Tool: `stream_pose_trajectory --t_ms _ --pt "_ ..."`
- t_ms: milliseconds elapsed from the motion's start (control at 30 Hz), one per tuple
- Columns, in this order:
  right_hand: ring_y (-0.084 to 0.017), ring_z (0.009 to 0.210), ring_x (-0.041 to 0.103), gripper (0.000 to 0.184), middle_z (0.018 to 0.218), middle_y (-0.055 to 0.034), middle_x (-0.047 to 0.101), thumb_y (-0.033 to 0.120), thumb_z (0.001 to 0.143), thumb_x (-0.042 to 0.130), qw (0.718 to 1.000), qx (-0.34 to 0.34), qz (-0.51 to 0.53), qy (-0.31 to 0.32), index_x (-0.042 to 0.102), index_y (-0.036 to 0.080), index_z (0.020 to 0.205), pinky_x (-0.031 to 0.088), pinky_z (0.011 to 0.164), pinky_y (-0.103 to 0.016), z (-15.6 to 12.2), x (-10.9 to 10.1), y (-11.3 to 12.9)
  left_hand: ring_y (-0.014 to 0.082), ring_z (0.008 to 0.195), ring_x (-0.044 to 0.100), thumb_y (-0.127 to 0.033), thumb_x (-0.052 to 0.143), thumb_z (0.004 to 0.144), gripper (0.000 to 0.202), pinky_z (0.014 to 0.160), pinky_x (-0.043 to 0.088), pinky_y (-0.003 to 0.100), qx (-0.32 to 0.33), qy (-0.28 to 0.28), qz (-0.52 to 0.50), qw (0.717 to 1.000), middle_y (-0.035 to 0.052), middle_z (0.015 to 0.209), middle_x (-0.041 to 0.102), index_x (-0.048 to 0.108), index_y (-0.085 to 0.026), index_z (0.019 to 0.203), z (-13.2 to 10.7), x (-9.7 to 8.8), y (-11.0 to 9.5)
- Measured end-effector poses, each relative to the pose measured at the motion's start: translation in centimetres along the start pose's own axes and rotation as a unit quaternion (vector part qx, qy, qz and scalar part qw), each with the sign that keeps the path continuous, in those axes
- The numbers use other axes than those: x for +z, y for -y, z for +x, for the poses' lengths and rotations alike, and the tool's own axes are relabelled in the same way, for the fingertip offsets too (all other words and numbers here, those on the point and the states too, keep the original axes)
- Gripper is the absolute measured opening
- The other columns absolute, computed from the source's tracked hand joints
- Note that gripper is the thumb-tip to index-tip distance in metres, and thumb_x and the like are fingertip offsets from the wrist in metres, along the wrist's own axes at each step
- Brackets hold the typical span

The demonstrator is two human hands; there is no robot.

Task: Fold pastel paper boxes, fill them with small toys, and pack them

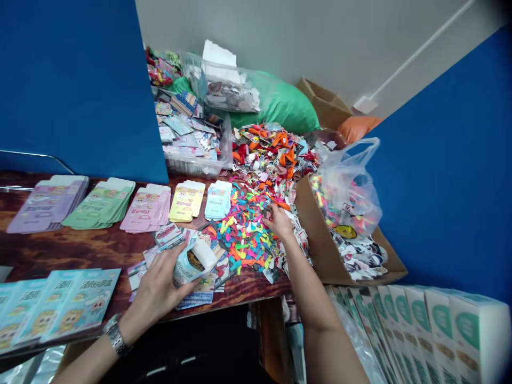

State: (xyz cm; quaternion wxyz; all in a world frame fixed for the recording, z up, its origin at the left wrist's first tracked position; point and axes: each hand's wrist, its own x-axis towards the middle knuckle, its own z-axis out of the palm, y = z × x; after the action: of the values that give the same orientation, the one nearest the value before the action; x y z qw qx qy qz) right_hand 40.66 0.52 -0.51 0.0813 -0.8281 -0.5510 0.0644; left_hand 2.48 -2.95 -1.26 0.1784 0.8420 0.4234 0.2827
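My left hand [160, 288] curls round a small open cardboard packet [194, 261] near the table's front edge, thumb along its side. Loose printed cards and stickers [168, 234] lie under and around it. My right hand [278, 221] reaches forward into a heap of small bright balloons [244, 229], fingers bent down and pinching among them; what they grip is too small to name. A metal watch sits on my left wrist.
Fanned stacks of flat packets [104, 202] in purple, green, pink, yellow and blue lie along the wooden table [88, 248]. A brown box [320, 250] holding a plastic bag [348, 192] stands right. White boxes [424, 320] line the lower right. Blue partitions flank both sides.
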Motion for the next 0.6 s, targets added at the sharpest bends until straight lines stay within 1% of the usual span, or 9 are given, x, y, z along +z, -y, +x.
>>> stream_pose_trajectory --t_ms 100,167,233,333,367,433,500,533,600 --pt "-0.021 0.093 0.056 0.028 0.105 -0.0091 0.061 0.031 0.091 0.049 1.0 -0.008 -0.01 -0.013 0.062 0.021 0.113 0.037 0.072 -0.028 0.0 -0.5 0.2 0.0293 0.115 0.059 -0.047 0.063 0.083 0.071 0.094 0.051 0.041 0.001 0.002 0.002 1.0 0.0139 0.128 0.058 0.035 -0.02 0.141 -0.1 -0.1 0.1" --pt "-0.022 0.095 0.054 0.03 0.107 -0.0113 0.06 0.031 0.095 0.04 1.0 -0.014 -0.013 -0.022 0.064 0.018 0.107 0.037 0.073 -0.028 -0.2 -1.3 0.4 0.0291 0.114 0.059 -0.047 0.063 0.082 0.072 0.093 0.051 0.041 -0.001 0.005 0.003 1.0 0.0137 0.127 0.058 0.034 -0.02 0.142 -0.1 -0.2 0.2" --pt "-0.021 0.092 0.055 0.034 0.103 -0.0113 0.061 0.032 0.097 0.035 0.999 -0.032 -0.008 -0.014 0.065 0.017 0.105 0.037 0.071 -0.028 -0.6 -2.3 0.7 0.0292 0.113 0.059 -0.048 0.064 0.082 0.073 0.093 0.051 0.041 -0.005 0.009 0.003 1.0 0.0139 0.126 0.058 0.034 -0.02 0.142 -0.2 -0.2 0.3" --pt "-0.017 0.076 0.056 0.032 0.084 -0.0043 0.064 0.038 0.096 0.039 0.995 -0.087 0.01 0.048 0.066 0.02 0.098 0.036 0.065 -0.024 -1.5 -3.2 1.3 0.0294 0.115 0.057 -0.047 0.064 0.082 0.073 0.095 0.049 0.042 -0.006 0.017 -0.004 1.0 0.0145 0.127 0.056 0.033 -0.02 0.142 -0.3 -0.1 0.3" --pt "-0.015 0.071 0.056 0.029 0.077 -0.0012 0.064 0.039 0.095 0.043 0.991 -0.106 0.016 0.074 0.066 0.021 0.098 0.035 0.063 -0.023 -1.9 -3.3 1.6 0.0293 0.116 0.056 -0.046 0.064 0.082 0.072 0.095 0.049 0.042 -0.005 0.02 -0.007 1.0 0.0145 0.128 0.056 0.033 -0.02 0.142 -0.3 -0.1 0.2" --pt "-0.013 0.064 0.055 0.027 0.07 0.0035 0.062 0.039 0.09 0.052 0.984 -0.131 0.018 0.116 0.064 0.024 0.108 0.033 0.058 -0.021 -2.5 -2.9 2.3 0.0291 0.116 0.056 -0.045 0.064 0.083 0.072 0.095 0.048 0.042 -0.005 0.021 -0.014 1.0 0.0145 0.128 0.056 0.033 -0.019 0.142 -0.3 0.0 0.1" --pt "-0.013 0.062 0.054 0.03 0.069 0.0042 0.062 0.035 0.087 0.055 0.982 -0.134 0.007 0.131 0.061 0.026 0.115 0.03 0.056 -0.021 -2.9 -2.2 2.9 0.0287 0.114 0.057 -0.045 0.064 0.082 0.072 0.095 0.049 0.041 -0.007 0.02 -0.017 1.0 0.0143 0.126 0.056 0.033 -0.019 0.142 -0.3 0.1 0.0" --pt "-0.013 0.062 0.054 0.027 0.07 0.0032 0.063 0.031 0.087 0.054 0.983 -0.131 -0.001 0.13 0.063 0.025 0.112 0.029 0.056 -0.021 -3.1 -1.8 3.2 0.0285 0.114 0.057 -0.045 0.064 0.082 0.072 0.095 0.048 0.041 -0.008 0.02 -0.018 1.0 0.0143 0.126 0.057 0.033 -0.019 0.142 -0.3 0.1 0.0" --pt "-0.014 0.064 0.053 0.019 0.073 0.0003 0.063 0.026 0.087 0.051 0.984 -0.128 -0.016 0.123 0.066 0.023 0.097 0.028 0.056 -0.022 -3.2 -1.2 3.6 0.0283 0.113 0.057 -0.046 0.064 0.082 0.072 0.095 0.048 0.041 -0.009 0.021 -0.019 1.0 0.0143 0.126 0.056 0.033 -0.019 0.142 -0.4 0.1 0.0"
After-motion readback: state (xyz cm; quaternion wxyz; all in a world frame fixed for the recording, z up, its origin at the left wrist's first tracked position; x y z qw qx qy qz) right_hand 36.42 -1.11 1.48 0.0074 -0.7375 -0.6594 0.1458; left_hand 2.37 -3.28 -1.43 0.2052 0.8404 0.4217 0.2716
